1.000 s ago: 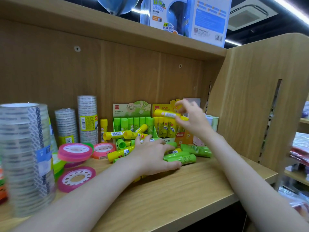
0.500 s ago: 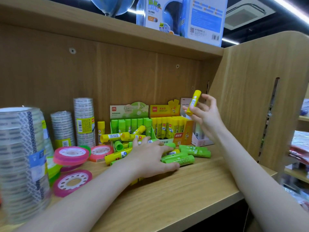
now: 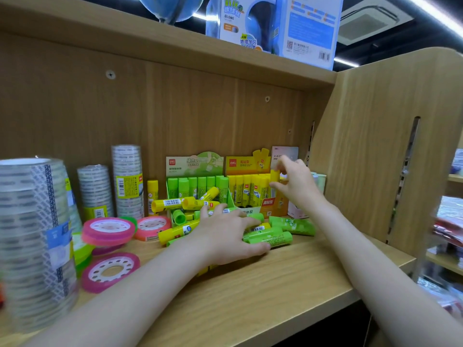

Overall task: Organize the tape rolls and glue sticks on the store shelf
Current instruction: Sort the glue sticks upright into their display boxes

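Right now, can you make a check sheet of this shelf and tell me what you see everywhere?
Surface: light wooden shelf board, bare at front.
Job's things: yellow glue stick going into orange display box; loose green glue sticks; pink tape rolls; clear tape stacks.
Clutter: green display box.
Grips: right hand pinches yellow stick; left hand rests on loose sticks.
Cables: nothing seen.
Surroundings: blue globe box above.

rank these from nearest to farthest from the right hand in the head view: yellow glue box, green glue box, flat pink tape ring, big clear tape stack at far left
From the right hand:
1. Yellow glue box, right at its fingers.
2. Green glue box, next box to the left.
3. Flat pink tape ring, front left on the shelf.
4. Big clear tape stack, at the far left edge.
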Demonstrator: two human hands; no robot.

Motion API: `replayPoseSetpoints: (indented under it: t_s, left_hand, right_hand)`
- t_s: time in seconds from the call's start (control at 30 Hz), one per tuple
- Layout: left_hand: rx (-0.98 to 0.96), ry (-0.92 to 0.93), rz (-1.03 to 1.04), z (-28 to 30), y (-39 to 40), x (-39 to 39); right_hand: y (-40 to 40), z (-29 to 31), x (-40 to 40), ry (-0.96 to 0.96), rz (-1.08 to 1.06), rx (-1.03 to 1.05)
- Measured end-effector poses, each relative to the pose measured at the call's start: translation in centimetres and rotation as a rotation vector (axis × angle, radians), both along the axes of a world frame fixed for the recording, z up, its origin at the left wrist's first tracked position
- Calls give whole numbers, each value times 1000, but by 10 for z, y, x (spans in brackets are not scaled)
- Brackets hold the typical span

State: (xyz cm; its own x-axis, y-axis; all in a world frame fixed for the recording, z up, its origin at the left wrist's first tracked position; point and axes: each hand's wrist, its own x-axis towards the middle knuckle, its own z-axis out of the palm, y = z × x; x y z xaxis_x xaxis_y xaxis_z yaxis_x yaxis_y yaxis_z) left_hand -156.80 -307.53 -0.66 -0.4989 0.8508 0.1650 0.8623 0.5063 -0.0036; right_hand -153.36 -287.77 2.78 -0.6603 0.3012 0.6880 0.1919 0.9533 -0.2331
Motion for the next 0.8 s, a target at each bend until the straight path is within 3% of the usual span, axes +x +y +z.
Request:
replayPoseSetpoints:
  t_s: [0.53,0.67,0.8]
  left_hand:
    - [16,8,20,0,0,2]
    - [47,15,48,-2,-1,2]
    - [76,25,78,-2,-1,4]
  right_hand:
    - [-13,8,6,-129,-205,213]
    - [-26,8,-8,-16,231,183]
    - [-54,12,-40,-277,393,170]
